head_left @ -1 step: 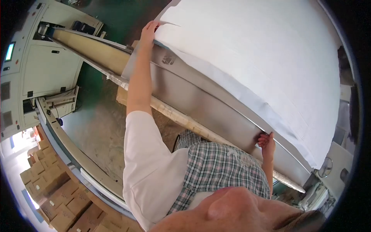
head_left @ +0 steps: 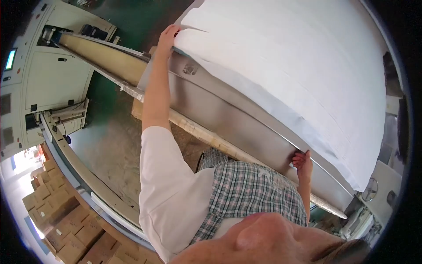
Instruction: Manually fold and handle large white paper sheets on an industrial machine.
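I am reaching across the grey metal bench (head_left: pixel 228 119), where the wide white sheets (head_left: pixel 285 66) are lying over the top, their wavy near edge running along the bench's front edge. My left hand (head_left: pixel 168 37) is touching their corner near the bench's left edge; I cannot tell whether it is pinching them. My right hand (head_left: pixel 302 162) is resting at the front edge, nearer the right corner, fingers curling inward, their hold unclear. I seem to be steadying the near edge; moving it would be calling for even tension from both sides.
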`<state>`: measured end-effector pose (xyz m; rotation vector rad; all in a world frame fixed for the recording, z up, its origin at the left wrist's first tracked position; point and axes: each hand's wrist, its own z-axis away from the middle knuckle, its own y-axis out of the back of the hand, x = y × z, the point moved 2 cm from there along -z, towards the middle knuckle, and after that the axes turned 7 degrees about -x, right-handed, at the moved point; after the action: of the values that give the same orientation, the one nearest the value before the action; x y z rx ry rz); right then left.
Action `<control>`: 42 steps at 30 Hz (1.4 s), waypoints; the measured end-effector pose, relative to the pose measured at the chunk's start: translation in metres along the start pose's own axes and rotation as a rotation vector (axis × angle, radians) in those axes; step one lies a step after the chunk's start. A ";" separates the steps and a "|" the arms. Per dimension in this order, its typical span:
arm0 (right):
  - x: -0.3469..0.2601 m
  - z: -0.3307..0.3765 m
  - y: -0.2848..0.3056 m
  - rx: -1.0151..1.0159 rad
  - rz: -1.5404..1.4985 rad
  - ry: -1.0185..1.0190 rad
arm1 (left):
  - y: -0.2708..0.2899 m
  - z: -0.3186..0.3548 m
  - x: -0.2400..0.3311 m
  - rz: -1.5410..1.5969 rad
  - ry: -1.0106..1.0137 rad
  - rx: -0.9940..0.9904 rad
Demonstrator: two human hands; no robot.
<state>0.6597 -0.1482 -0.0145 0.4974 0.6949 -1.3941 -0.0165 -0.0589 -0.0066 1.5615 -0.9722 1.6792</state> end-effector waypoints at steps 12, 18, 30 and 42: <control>-0.043 0.032 -0.033 -0.058 0.442 -0.165 | -0.160 0.050 0.070 -1.483 -0.203 -0.980; -0.135 0.025 -0.145 -0.143 0.976 0.768 | -0.201 0.122 0.058 -1.612 -0.607 -0.924; -0.178 -0.055 -0.157 -0.252 1.481 0.724 | -0.214 0.115 0.057 -1.565 -0.643 -0.776; -0.167 0.022 0.310 0.142 1.820 0.163 | -0.233 0.106 0.059 -2.038 0.199 -0.668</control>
<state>0.9631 -0.0043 0.0925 0.9729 0.0500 0.3286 0.2310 -0.0302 0.0758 0.9398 0.3572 -0.0342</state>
